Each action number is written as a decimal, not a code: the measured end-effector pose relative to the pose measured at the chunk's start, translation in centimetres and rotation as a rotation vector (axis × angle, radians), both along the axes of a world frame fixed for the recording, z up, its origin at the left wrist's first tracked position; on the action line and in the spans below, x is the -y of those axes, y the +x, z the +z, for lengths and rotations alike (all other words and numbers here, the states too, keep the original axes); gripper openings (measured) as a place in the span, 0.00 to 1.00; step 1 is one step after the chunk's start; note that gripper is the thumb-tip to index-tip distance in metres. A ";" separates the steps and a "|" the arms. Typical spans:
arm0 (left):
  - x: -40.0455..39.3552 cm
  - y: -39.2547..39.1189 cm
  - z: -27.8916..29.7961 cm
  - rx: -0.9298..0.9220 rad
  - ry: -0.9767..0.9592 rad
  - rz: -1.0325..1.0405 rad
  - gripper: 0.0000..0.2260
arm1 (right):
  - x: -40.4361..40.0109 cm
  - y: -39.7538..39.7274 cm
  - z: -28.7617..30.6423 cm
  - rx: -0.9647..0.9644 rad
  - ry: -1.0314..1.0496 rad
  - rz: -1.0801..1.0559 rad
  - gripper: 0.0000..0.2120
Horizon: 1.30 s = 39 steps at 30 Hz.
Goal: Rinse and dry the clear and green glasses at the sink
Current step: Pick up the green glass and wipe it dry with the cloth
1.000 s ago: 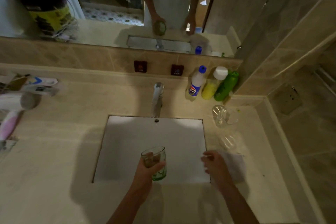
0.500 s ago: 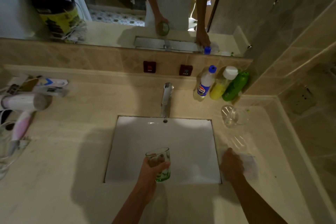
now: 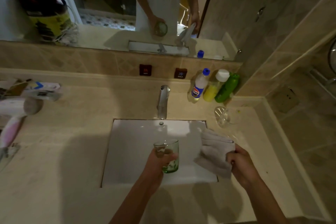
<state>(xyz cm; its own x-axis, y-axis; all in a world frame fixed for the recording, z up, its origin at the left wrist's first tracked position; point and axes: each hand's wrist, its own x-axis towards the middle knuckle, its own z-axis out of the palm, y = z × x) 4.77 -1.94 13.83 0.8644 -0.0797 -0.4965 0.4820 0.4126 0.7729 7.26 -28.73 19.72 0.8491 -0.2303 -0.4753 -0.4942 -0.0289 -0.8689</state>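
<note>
Left hand (image 3: 157, 160): clamped around upright green-tinted glass tumbler (image 3: 170, 156) over white rectangular sink (image 3: 134, 143). Right hand (image 3: 240, 162): gripping crumpled white cloth (image 3: 215, 152).

We're in a home bathroom — a white rectangular sink (image 3: 138, 151) sits sunk into a beige marble-look counter (image 3: 63, 160), a chrome faucet (image 3: 163, 101) over it and small HOT (image 3: 145, 69) and COLD (image 3: 180, 73) buttons on the tiled backsplash. A wide mirror (image 3: 101, 5) runs above, reflecting a person at the basin. Lived-in clutter tells the rest — a hair dryer (image 3: 17, 107) on the left, three plastic bottles (image 3: 214, 85) in the corner, tan wall tiles (image 3: 291, 42) on the right.
</note>
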 end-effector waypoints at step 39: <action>0.0 -0.8 3.8 0.027 -0.085 0.066 0.26 | -17.2 -1.8 0.5 0.006 0.105 0.188 0.23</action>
